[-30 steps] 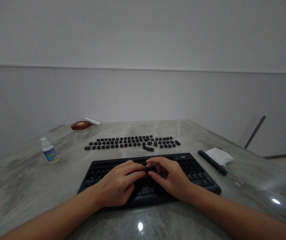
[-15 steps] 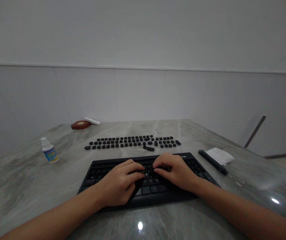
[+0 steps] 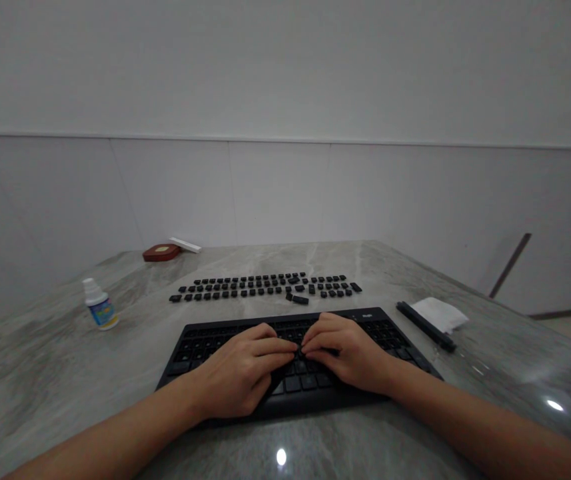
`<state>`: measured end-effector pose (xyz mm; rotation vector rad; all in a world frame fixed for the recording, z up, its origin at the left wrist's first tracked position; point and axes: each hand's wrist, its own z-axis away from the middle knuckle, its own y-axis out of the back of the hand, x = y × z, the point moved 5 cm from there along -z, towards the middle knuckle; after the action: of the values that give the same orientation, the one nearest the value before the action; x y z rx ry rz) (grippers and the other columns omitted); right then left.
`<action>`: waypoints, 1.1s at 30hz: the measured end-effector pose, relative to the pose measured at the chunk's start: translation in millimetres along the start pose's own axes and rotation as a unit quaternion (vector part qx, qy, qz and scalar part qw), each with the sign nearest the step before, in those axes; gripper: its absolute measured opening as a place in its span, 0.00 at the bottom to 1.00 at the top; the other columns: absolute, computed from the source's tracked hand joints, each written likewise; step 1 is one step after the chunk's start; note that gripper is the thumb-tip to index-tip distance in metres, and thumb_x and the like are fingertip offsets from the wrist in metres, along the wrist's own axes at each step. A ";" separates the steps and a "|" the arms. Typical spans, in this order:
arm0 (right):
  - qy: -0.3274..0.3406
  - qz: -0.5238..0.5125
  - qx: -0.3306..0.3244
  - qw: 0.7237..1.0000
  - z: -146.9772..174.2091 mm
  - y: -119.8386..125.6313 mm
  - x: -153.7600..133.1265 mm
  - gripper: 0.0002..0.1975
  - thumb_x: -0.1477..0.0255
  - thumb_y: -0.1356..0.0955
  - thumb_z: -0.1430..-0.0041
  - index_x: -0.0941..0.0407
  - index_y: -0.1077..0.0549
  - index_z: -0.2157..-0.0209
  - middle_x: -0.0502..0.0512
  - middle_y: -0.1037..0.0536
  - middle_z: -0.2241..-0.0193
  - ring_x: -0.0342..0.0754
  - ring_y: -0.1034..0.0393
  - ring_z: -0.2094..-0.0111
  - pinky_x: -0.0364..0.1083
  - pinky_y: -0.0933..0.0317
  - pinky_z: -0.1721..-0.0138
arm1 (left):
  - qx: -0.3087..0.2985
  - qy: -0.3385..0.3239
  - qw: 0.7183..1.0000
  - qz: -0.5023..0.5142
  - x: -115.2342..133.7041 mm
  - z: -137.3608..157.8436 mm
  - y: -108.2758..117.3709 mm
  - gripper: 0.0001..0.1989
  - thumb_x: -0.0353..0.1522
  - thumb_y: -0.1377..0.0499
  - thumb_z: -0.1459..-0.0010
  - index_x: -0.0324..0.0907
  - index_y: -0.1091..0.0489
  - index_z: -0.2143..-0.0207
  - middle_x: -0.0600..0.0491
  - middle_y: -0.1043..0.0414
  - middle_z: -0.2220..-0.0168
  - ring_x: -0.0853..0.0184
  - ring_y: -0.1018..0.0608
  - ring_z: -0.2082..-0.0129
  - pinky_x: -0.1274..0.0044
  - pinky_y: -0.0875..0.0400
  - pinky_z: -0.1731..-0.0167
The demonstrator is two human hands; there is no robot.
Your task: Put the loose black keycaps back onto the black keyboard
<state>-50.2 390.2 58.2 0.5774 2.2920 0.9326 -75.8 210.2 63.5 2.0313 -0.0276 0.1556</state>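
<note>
A black keyboard [image 3: 315, 400] lies before me on the table, some of its keys off, others in place. My left hand [image 3: 240, 370] reaches over its middle, thumb and fingers drawn together at the tips. From the other side, my right hand [image 3: 348, 350] has its fingers bent in a pinch, and the fingertips of both hands meet. Between them is a small dark piece that looks like a keycap [image 3: 300, 353]; the fingers cover most of it. Loose black keycaps [image 3: 234, 294] stand in rows behind the keyboard, with a longer one [image 3: 300, 300] lying askew.
A white spray bottle [image 3: 100, 307] with a blue label stands at the left. A reddish-brown case [image 3: 161, 253] and a white strip [image 3: 185, 245] lie at the back left. On the right are a dark bar-shaped piece [image 3: 425, 325] and a white tissue [image 3: 440, 313].
My left fingertips have moved a little to the right and the right ones slightly left and down, so that they now meet. The loose keycaps have stayed put.
</note>
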 end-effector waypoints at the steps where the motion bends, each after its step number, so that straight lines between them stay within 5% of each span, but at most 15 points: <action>1: 0.000 0.002 0.000 1.000 -0.1 0.0 -0.2 0.06 0.75 0.31 0.37 0.54 0.20 0.65 0.54 0.19 0.66 0.48 0.27 0.63 0.48 0.32 0.59 | -0.005 -0.004 1.000 0.000 0.3 -0.2 -0.4 0.24 0.18 0.50 0.44 0.33 0.29 0.46 0.46 0.26 0.45 0.59 0.29 0.53 0.66 0.26 0.50; 25: 0.049 0.055 -0.023 0.997 -1.9 0.5 -19.1 0.10 0.78 0.35 0.39 0.59 0.24 0.72 0.57 0.23 0.70 0.48 0.31 0.67 0.46 0.36 0.66 | -0.042 -0.005 0.999 0.011 2.6 -3.9 0.6 0.26 0.20 0.50 0.41 0.39 0.33 0.41 0.48 0.27 0.44 0.57 0.30 0.51 0.64 0.28 0.49; 33: 0.016 0.084 -0.128 0.988 -7.2 -5.0 -20.4 0.13 0.76 0.38 0.38 0.60 0.25 0.73 0.55 0.27 0.75 0.45 0.33 0.74 0.44 0.41 0.72 | -0.065 -0.005 0.998 0.011 3.7 -7.8 0.0 0.30 0.18 0.50 0.46 0.39 0.36 0.40 0.47 0.27 0.45 0.58 0.30 0.55 0.63 0.30 0.50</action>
<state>-40.9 371.7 66.0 0.6546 2.1304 1.3030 -72.8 217.3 67.3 1.9027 -0.0649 0.1549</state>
